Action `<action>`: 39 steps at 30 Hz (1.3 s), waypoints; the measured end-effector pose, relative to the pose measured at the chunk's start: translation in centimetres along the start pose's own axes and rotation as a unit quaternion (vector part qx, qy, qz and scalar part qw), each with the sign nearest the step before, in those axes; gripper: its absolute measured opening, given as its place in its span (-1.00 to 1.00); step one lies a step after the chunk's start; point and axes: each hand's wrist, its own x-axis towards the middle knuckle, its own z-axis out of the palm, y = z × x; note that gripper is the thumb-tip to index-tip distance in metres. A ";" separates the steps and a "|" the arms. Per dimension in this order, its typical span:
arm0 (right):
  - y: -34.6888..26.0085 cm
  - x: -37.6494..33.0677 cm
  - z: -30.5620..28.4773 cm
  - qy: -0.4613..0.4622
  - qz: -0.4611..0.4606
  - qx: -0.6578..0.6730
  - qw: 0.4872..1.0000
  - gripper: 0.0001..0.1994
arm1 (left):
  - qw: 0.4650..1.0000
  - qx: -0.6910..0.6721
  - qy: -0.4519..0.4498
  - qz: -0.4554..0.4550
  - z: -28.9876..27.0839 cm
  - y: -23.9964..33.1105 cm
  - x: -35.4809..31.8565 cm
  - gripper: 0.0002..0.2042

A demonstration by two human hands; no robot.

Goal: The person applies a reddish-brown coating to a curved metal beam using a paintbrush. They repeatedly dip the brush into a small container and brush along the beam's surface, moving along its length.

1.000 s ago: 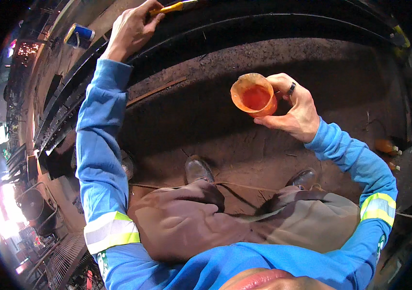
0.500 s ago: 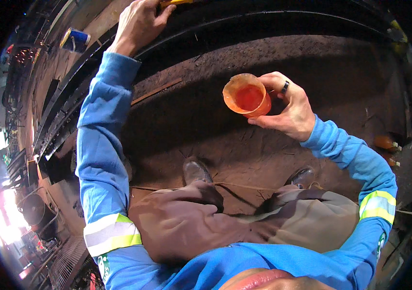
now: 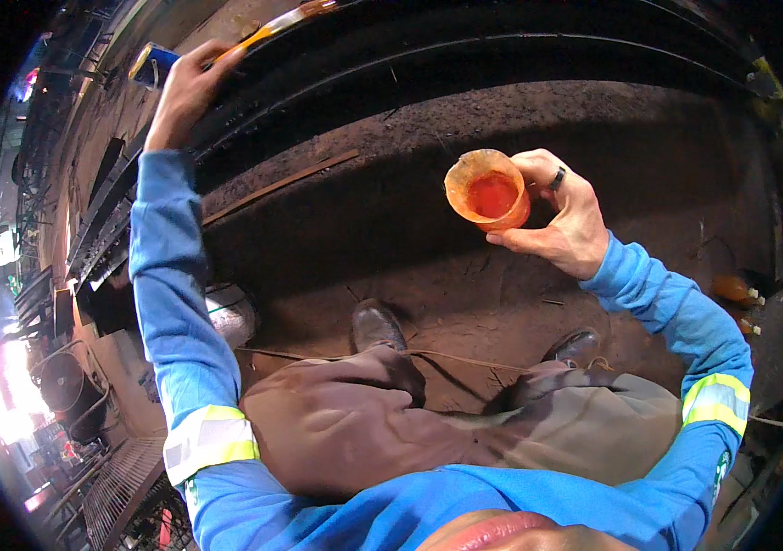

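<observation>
We counted 1 brush, pinched in our left hand and reaching to the dark steel beam above. Our right hand was curled around 1 orange cup holding red paint, above the dirt floor. 2 boots stood below. 1 blue can sat just beside the left hand.

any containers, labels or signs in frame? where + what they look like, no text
Cup: held in the right hand, round, translucent orange, red liquid inside.
Can: upper left, beside the left hand, blue with a yellow rim.
Two bottles: on the ground at right, orange with pale caps.
No readable signs or screens.
</observation>
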 end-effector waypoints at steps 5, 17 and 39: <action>-0.4 0.6 0.7 -0.011 -0.009 0.021 1.000 -0.40 | 0.982 -0.130 0.008 -0.140 -6.7 -4.1 -4.4 -0.70; -0.6 1.3 1.4 -0.023 -0.010 0.016 1.000 -0.39 | 0.998 -0.042 0.001 -0.043 -2.0 -1.6 -3.3 -0.65; 0.6 1.7 2.0 -0.017 0.003 0.021 1.000 -0.40 | 0.967 0.149 0.066 0.196 2.5 1.8 1.0 -0.75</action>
